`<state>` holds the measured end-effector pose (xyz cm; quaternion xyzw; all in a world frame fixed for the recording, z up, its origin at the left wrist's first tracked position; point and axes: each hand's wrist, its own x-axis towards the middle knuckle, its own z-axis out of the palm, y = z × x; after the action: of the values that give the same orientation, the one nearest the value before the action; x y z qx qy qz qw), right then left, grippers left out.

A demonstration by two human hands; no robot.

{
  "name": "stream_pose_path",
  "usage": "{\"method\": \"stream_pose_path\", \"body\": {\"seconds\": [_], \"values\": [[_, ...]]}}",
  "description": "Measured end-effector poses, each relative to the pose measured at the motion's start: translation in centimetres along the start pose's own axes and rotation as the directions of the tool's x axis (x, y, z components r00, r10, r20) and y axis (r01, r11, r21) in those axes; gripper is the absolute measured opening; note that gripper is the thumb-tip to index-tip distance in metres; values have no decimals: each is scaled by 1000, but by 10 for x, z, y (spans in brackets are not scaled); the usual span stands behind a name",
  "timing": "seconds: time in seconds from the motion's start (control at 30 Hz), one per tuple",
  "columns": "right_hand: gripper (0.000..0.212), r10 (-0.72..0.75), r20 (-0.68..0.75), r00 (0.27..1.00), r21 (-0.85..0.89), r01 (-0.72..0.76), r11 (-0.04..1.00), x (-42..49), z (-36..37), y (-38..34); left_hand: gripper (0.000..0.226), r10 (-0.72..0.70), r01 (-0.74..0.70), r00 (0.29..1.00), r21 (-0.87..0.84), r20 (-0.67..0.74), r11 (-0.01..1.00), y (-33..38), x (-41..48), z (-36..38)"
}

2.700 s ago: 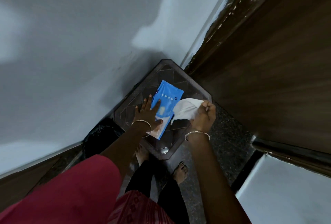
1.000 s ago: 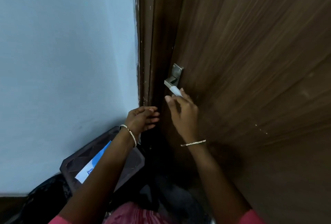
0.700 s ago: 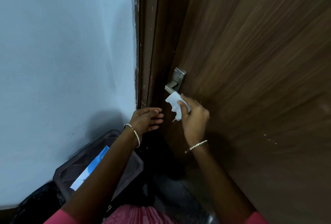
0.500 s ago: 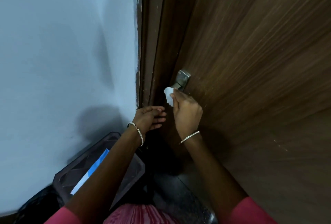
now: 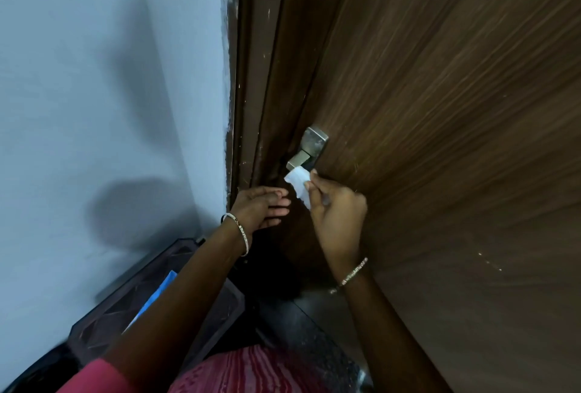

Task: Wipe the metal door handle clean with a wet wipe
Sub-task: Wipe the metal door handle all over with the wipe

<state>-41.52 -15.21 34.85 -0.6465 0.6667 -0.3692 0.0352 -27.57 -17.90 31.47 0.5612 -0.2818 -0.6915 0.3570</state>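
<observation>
The brown wooden door (image 5: 440, 109) fills the right. The dark tray (image 5: 125, 307) is half hidden by an arm. The left hand (image 5: 261, 207) hangs empty, its grip apart. The right hand (image 5: 338, 210) has its grip clamped on the wet wipe (image 5: 298, 183), pressed against the metal door handle (image 5: 306, 153), covering the lever's end.

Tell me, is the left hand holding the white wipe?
No. The right hand pinches the wipe at the handle; the left hand hovers open and empty.
</observation>
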Motion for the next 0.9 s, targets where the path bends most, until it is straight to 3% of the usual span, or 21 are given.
{"method": "stream_pose_path", "body": {"seconds": [0.17,0.27,0.33,0.43,0.5,0.73,0.83,0.9], "values": [[19,-15,-1,1000,-99,15,995,10,15,-12,18,-28,29,1000,-32,5,999,-2,6,7],[20,-40,-15,999,-21,40,999,-5,-7,10,18,-14,14,999,4,30,1000,1,5,7],[17,21,-5,1000,75,-21,997,-14,-23,21,19,-12,11,999,19,45,1000,2,4,6],[19,257,68,964,246,-266,932,-10,-31,15,19,-13,12,999,30,38,999,2,2,5],[22,338,118,934,252,-357,899,0,-24,3,18,-12,11,1000,36,29,999,1,1,6],[24,333,165,928,206,-362,909,20,4,-13,28,-55,56,998,-2,18,998,2,-3,6],[21,395,193,898,325,-439,838,8,-11,9,36,-83,84,996,-33,28,996,4,-8,5],[19,492,255,832,463,-552,694,-1,-21,23,37,-93,94,995,-30,48,995,5,-11,5]]}}
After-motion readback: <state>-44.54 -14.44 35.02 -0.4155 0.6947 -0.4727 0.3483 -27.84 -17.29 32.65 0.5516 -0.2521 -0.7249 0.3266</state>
